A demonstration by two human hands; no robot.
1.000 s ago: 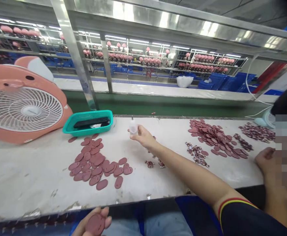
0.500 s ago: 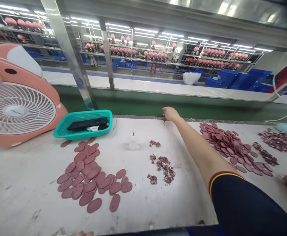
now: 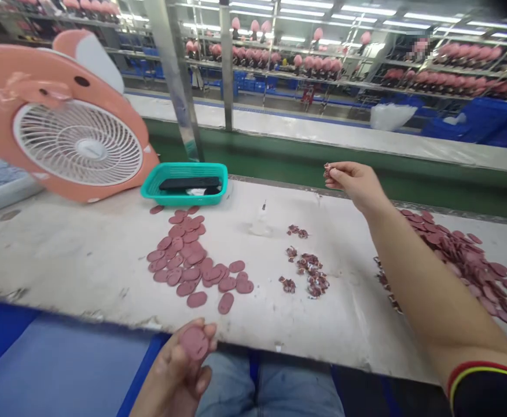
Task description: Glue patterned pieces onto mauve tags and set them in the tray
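"Right arm (image 3: 422,284)?"
"Stretched forward, elbow nearly straight."
"Right hand (image 3: 352,182)?"
"Raised, wrist slightly bent, thumb and fingertips (image 3: 329,172) pinched together."
"Left hand (image 3: 175,365)?"
"Low, close to the body, fingers half curled."
"Hands together?"
"No, well apart, right high, left low."

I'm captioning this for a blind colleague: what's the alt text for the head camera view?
A person's left hand holds a round mauve cutout below a white workbench, while the right hand pinches a small scrap above it. Loose mauve cutouts and small patterned scraps lie near a teal basket and a peach fan.
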